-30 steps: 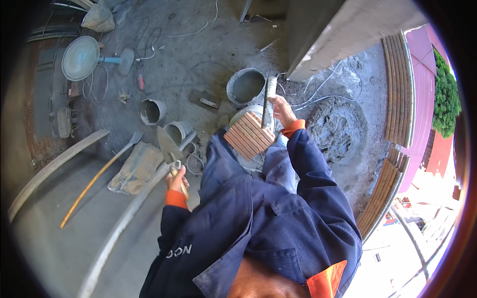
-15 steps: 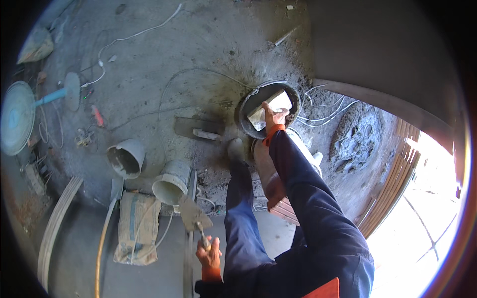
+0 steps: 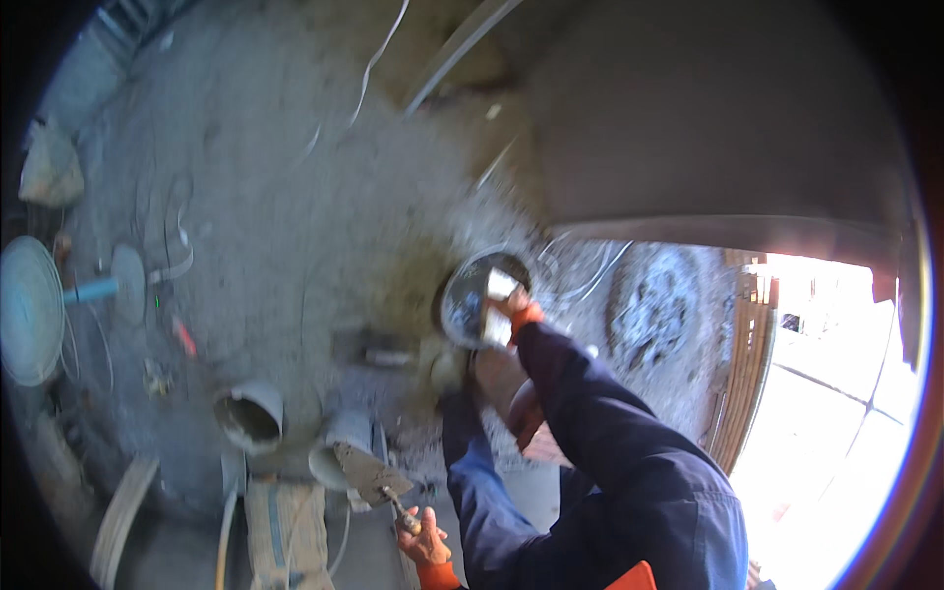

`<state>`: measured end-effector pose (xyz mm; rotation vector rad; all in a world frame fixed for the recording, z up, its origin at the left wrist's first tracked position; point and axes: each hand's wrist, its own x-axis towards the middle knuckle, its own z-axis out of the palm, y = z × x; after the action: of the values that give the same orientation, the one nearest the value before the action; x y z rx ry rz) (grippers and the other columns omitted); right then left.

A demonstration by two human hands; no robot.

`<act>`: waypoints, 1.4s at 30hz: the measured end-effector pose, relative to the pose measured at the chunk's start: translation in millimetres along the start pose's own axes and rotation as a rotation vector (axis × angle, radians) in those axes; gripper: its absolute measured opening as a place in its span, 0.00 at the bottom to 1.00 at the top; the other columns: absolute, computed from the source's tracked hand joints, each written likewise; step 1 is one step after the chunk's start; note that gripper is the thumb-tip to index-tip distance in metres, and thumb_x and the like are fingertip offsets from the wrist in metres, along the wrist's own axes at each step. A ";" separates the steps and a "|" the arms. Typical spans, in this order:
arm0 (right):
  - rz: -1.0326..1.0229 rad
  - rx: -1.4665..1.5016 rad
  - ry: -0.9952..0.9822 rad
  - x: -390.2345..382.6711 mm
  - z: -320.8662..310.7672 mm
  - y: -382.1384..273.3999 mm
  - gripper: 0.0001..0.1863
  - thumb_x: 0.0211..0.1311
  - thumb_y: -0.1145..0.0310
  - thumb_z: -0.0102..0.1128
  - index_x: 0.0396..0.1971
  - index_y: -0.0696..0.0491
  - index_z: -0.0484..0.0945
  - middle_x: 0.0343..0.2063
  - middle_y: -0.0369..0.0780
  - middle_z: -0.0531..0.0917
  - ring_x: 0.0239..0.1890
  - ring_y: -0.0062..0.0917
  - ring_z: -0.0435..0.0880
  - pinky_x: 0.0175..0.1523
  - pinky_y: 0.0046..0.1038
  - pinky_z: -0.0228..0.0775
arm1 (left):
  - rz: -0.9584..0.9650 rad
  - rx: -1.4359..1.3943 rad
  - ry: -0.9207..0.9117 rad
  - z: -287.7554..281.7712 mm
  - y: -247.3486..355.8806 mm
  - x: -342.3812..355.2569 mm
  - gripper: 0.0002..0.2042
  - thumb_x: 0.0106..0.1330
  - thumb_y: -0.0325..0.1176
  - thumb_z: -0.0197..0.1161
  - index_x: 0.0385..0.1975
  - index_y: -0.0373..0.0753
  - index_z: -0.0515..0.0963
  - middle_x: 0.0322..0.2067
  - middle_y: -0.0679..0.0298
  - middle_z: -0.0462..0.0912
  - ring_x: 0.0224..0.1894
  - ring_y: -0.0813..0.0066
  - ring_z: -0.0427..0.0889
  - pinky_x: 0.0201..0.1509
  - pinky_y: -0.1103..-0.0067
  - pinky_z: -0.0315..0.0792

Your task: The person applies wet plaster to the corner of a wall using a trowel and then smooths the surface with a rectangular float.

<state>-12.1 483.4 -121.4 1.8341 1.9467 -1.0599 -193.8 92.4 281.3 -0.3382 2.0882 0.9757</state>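
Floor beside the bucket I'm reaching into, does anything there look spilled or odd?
Possibly: a lumpy grey patch, apparently mortar, lies directly on the floor to the right of the bucket. It looks spilled, though it may be deliberate.

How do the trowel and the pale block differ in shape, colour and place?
The trowel has a flat, tapering blade; the pale block looks chunky and straight-edged. The trowel is grey-brown on its blade, the pale block whitish. The left hand holds the trowel; the right hand holds the pale block at the mouth of the round bucket. Both are hand-held.
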 end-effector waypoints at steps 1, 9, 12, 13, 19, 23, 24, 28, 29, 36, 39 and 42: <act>0.078 -0.048 -0.074 -30.2 -11.5 -38.1 0.53 0.47 0.28 0.64 0.66 0.54 0.69 0.63 0.44 0.76 0.67 0.37 0.70 0.72 0.34 0.58 | 0.052 0.000 0.041 1.7 5.3 -7.6 0.17 0.60 0.34 0.71 0.42 0.31 0.75 0.23 0.63 0.76 0.14 0.79 0.71 0.16 0.83 0.68; -0.309 0.005 0.002 -294.7 -330.6 -48.5 0.47 0.45 0.31 0.69 0.62 0.48 0.72 0.46 0.49 0.84 0.51 0.45 0.82 0.61 0.41 0.65 | 0.155 0.127 -0.277 40.8 135.6 -107.6 0.31 0.66 0.34 0.66 0.67 0.36 0.62 0.57 0.49 0.75 0.55 0.62 0.77 0.61 0.73 0.71; -0.383 0.490 0.038 -349.9 -409.4 63.1 0.47 0.42 0.34 0.72 0.61 0.44 0.73 0.48 0.50 0.83 0.54 0.44 0.80 0.56 0.39 0.74 | 0.780 -0.135 -0.246 74.6 172.2 -156.6 0.15 0.61 0.33 0.70 0.39 0.31 0.73 0.27 0.63 0.75 0.15 0.78 0.70 0.15 0.82 0.64; -0.017 0.228 0.112 -393.1 -455.2 61.8 0.46 0.43 0.37 0.71 0.61 0.50 0.72 0.48 0.50 0.83 0.54 0.44 0.79 0.57 0.39 0.73 | 0.785 -0.156 -0.257 78.4 184.6 -175.0 0.14 0.62 0.33 0.69 0.39 0.32 0.73 0.26 0.63 0.75 0.15 0.78 0.70 0.15 0.81 0.65; -0.280 0.437 1.098 -400.3 -513.6 94.8 0.44 0.46 0.51 0.72 0.64 0.54 0.67 0.47 0.48 0.81 0.51 0.46 0.76 0.59 0.42 0.65 | 0.914 -0.132 -0.491 131.1 248.3 -277.3 0.13 0.63 0.36 0.70 0.38 0.35 0.75 0.19 0.65 0.76 0.15 0.78 0.73 0.19 0.80 0.68; -0.598 0.524 1.536 -452.7 -626.4 -1.1 0.40 0.46 0.57 0.74 0.61 0.54 0.70 0.48 0.45 0.79 0.50 0.41 0.73 0.58 0.42 0.64 | 0.962 -0.168 -0.575 143.2 250.9 -306.1 0.16 0.62 0.38 0.72 0.37 0.34 0.75 0.21 0.65 0.76 0.15 0.78 0.74 0.20 0.80 0.68; -0.685 0.528 1.600 -456.3 -648.4 -20.0 0.39 0.46 0.57 0.74 0.59 0.54 0.72 0.49 0.45 0.78 0.51 0.42 0.72 0.58 0.43 0.64 | 0.960 -0.166 -0.567 141.2 251.6 -312.8 0.16 0.62 0.38 0.71 0.37 0.33 0.75 0.21 0.65 0.76 0.15 0.78 0.74 0.19 0.80 0.68; -0.864 0.502 1.745 -457.1 -718.1 -74.6 0.38 0.45 0.56 0.74 0.58 0.54 0.73 0.48 0.44 0.77 0.49 0.41 0.72 0.57 0.42 0.62 | 0.977 -0.190 -0.433 118.5 240.0 -313.4 0.14 0.62 0.36 0.71 0.36 0.34 0.75 0.20 0.65 0.76 0.14 0.77 0.73 0.19 0.80 0.68; -0.883 0.503 1.777 -452.8 -727.9 -85.1 0.38 0.45 0.56 0.74 0.58 0.54 0.73 0.47 0.44 0.77 0.49 0.42 0.72 0.57 0.42 0.62 | 0.970 -0.202 -0.393 108.0 233.9 -307.4 0.14 0.62 0.35 0.71 0.36 0.34 0.75 0.20 0.65 0.75 0.14 0.77 0.73 0.18 0.80 0.68; -1.003 0.399 2.100 -515.2 -848.5 -142.6 0.36 0.48 0.54 0.74 0.55 0.58 0.76 0.44 0.46 0.76 0.48 0.42 0.72 0.57 0.45 0.61 | 0.921 -0.334 -0.145 53.3 187.1 -251.8 0.13 0.63 0.34 0.69 0.34 0.33 0.73 0.21 0.63 0.74 0.11 0.76 0.72 0.14 0.79 0.68; -1.137 0.526 2.018 -562.9 -941.2 -174.5 0.36 0.52 0.44 0.69 0.58 0.51 0.77 0.42 0.53 0.79 0.52 0.49 0.73 0.65 0.53 0.54 | 0.878 -0.327 -0.116 56.6 193.7 -250.4 0.13 0.63 0.34 0.69 0.34 0.33 0.73 0.21 0.63 0.73 0.11 0.75 0.71 0.13 0.78 0.68; -0.914 0.283 2.328 -589.4 -969.1 -182.0 0.36 0.47 0.44 0.73 0.53 0.50 0.81 0.35 0.46 0.82 0.43 0.38 0.79 0.56 0.42 0.63 | 0.845 -0.284 -0.101 57.2 195.5 -244.6 0.14 0.63 0.35 0.69 0.35 0.32 0.73 0.22 0.63 0.74 0.10 0.75 0.71 0.13 0.78 0.68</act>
<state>190.0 688.8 990.7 2.1476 3.6152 2.3530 -105.3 244.7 546.5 0.5003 2.0028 1.7355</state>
